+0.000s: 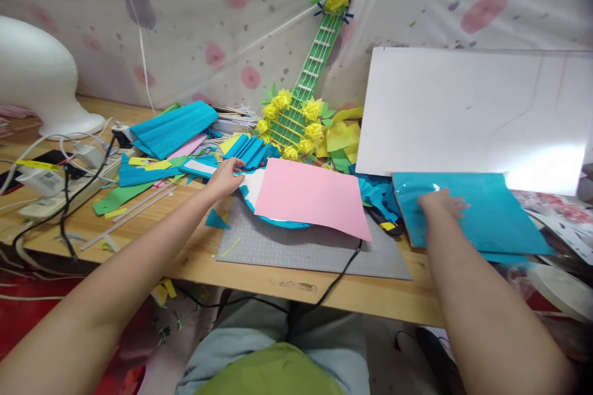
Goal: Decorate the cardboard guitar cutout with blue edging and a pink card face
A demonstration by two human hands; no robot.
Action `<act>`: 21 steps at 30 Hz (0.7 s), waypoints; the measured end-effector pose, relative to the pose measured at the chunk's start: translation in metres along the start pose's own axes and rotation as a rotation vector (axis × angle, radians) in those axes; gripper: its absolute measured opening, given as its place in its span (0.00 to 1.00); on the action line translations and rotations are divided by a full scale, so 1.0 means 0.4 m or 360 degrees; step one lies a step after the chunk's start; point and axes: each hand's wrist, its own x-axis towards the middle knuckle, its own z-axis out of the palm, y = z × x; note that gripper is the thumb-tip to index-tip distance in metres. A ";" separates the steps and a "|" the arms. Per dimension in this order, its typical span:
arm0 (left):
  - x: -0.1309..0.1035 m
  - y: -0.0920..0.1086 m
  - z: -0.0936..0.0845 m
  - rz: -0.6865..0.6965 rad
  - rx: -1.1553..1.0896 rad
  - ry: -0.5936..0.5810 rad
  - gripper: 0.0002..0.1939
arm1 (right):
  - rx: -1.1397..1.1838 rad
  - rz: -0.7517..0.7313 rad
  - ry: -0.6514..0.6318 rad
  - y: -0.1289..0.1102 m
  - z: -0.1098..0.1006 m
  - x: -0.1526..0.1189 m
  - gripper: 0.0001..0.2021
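My left hand (225, 178) is closed around the narrow neck of a white guitar-shaped cutout (252, 182) with a blue paper edge. A pink sheet (311, 196) lies over most of its rounded body, so that part is hidden. Both rest on a grey cutting mat (319, 253). To the right, my right hand (442, 202) lies with fingers spread on a glossy pack of blue paper (491, 216), a little blurred. Behind the cutout leans a green paper guitar (309, 77) with yellow paper flowers and white strings.
A large white board (472, 111) leans at the back right. Folded blue crepe paper (176, 126) and paper scraps lie left of centre. At far left are a power strip (69, 185) with cables and a white foam head (41, 68). A black cord (343, 271) hangs over the front edge.
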 end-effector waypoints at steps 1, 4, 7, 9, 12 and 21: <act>0.001 -0.004 -0.009 0.0034 0.0065 -0.0028 0.19 | 0.0012 0.0199 -0.0095 -0.015 -0.008 -0.011 0.30; 0.010 -0.022 -0.037 0.0221 0.0369 -0.0193 0.24 | 0.0166 -0.0105 -0.0126 -0.088 -0.041 -0.055 0.30; 0.020 -0.043 -0.053 0.0400 0.0719 -0.0427 0.31 | 0.0403 -0.0817 -0.0376 -0.180 -0.066 -0.126 0.30; 0.025 -0.056 -0.050 0.0460 0.0867 -0.0502 0.34 | 0.0506 -0.1349 -0.0786 -0.237 -0.073 -0.185 0.34; 0.028 -0.065 -0.030 0.0499 0.0986 -0.0499 0.36 | 0.0482 -0.1847 -0.1086 -0.294 -0.071 -0.261 0.39; 0.039 -0.052 -0.006 0.0404 0.0942 -0.0434 0.36 | 0.0325 -0.1942 -0.1120 -0.267 -0.072 -0.297 0.48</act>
